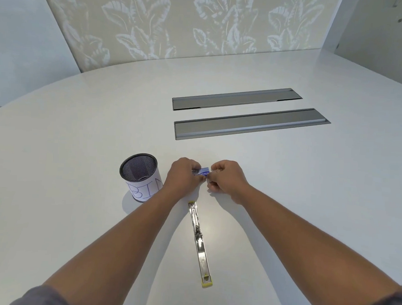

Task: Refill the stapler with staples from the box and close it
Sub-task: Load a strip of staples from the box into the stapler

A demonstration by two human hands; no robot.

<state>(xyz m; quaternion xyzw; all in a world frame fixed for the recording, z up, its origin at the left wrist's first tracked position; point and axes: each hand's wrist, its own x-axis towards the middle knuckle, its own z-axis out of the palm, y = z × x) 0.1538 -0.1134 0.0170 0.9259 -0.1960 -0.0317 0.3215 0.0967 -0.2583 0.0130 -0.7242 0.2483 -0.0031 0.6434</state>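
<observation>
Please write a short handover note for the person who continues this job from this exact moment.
Left hand and right hand: both pinch the small blue staple box just above the table.
Stapler: lies opened out flat on the table, nearer to you, between the forearms; untouched.
Mesh cup marked BIN: left of the hands.
Done: stapler opened.
Left: take staples out, load them, close the stapler.

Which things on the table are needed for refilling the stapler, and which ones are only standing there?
Needed for the job:
- staple box, held between left hand and right hand
- stapler, lying opened flat on the table

Only standing there:
- mesh cup labelled BIN
- two grey cable hatches
</observation>
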